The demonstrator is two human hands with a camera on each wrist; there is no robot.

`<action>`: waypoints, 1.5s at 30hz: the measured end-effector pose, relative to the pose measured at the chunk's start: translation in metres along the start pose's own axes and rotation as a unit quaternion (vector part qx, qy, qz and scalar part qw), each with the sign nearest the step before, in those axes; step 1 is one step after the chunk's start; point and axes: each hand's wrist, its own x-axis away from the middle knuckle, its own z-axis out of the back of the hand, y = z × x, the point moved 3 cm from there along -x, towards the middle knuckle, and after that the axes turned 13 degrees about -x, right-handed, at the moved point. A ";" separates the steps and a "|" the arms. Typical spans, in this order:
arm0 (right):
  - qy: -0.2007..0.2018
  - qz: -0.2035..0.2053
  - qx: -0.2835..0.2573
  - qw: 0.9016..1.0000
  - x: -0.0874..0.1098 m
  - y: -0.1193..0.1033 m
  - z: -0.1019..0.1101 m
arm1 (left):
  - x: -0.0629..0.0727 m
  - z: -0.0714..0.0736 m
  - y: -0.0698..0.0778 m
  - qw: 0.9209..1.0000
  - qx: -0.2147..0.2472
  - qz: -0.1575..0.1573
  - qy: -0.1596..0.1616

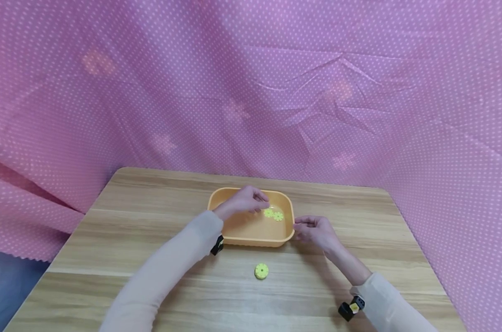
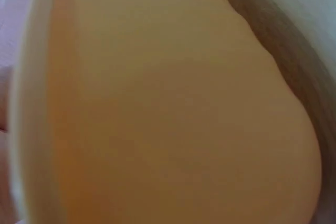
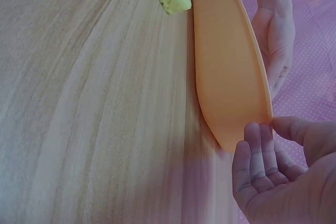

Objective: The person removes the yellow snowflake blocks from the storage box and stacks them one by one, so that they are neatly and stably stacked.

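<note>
An orange-yellow plastic tray (image 1: 251, 241) with rounded corners sits on the table. Two yellow-green flower-shaped discs (image 1: 278, 216) lie side by side on its floor, toward the right. Over the tray reaches my left hand (image 1: 244, 201), its fingers loosely bent just left of the discs; nothing shows between them. In the left wrist view the tray's wall (image 2: 184, 129) fills most of the picture. My right hand (image 1: 317, 232) pinches the tray's right rim, thumb at the edge and fingertips against the outer wall (image 3: 226, 66).
A small stack of yellow-green flower discs (image 1: 261, 271) stands on the wooden table (image 1: 172, 276) in front of the tray. Pink dotted cloth (image 1: 251, 92) hangs behind the table and at both sides.
</note>
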 end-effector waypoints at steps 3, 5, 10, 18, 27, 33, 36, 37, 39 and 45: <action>0.001 -0.002 -0.002 1.000 0.001 0.000 0.000 | -0.002 -0.005 0.000 1.000 -0.015 -0.007 -0.018; 0.000 -0.004 -0.001 1.000 0.001 -0.001 0.000 | -0.004 -0.008 0.000 0.999 -0.024 -0.009 -0.022; -0.001 -0.004 -0.002 1.000 0.001 0.000 0.001 | -0.008 -0.014 -0.001 0.999 -0.043 -0.013 -0.021; -0.003 -0.002 -0.006 1.000 0.001 -0.001 -0.001 | -0.013 -0.017 -0.004 0.997 -0.064 -0.020 -0.025; 0.003 -0.003 -0.010 1.000 -0.004 0.000 -0.002 | -0.019 -0.019 -0.007 0.995 -0.083 -0.033 -0.032; 0.005 -0.006 -0.008 1.000 -0.007 0.002 -0.002 | -0.020 -0.017 -0.007 0.991 -0.124 -0.034 -0.026; 0.008 -0.005 -0.005 1.000 -0.007 0.003 -0.001 | -0.018 -0.018 -0.006 0.988 -0.150 -0.032 -0.020; 0.011 -0.007 -0.005 1.000 -0.007 0.003 -0.001 | -0.018 -0.018 -0.006 0.987 -0.155 -0.030 -0.019; 0.012 -0.006 -0.002 1.000 -0.007 0.003 -0.001 | -0.017 -0.018 -0.005 0.987 -0.160 -0.025 -0.018; 0.015 -0.007 0.000 1.000 -0.007 0.003 -0.001 | -0.015 -0.019 -0.006 0.985 -0.173 -0.020 -0.011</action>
